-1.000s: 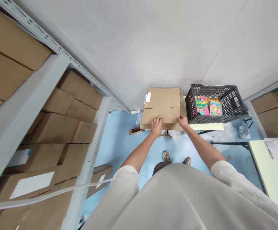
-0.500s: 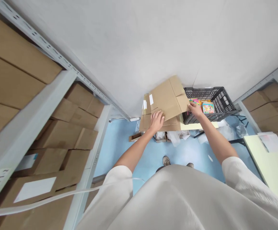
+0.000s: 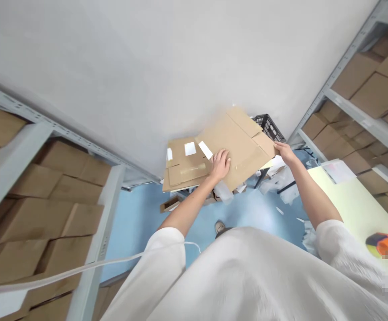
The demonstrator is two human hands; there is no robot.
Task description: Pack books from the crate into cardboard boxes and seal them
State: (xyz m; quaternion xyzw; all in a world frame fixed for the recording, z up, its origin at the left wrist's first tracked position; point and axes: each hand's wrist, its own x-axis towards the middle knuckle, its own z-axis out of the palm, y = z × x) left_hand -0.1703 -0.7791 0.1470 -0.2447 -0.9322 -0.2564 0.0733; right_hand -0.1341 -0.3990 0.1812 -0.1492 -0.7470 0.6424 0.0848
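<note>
A flattened cardboard box (image 3: 244, 154) with a white label is held up at a tilt in both hands. My left hand (image 3: 220, 164) grips its near left edge, fingers on top and the thumb out of sight. At the right corner my right hand (image 3: 284, 151) pinches a flap. Left of it, another flattened cardboard box (image 3: 189, 162) with white labels and tape lies on a table. Behind the held box, a black plastic crate (image 3: 270, 127) is mostly hidden.
Shelves of cardboard boxes stand left (image 3: 56, 191) and right (image 3: 381, 98). A pale yellow table (image 3: 351, 196) at right bears papers and a blurred orange object (image 3: 384, 243). Plastic bags (image 3: 279, 180) and an open carton (image 3: 169, 204) lie below. A white cable (image 3: 120, 261) crosses at left.
The held box has come off the lower flattened box, which now shows more. It has moved right, in front of the crate. The view has turned right.
</note>
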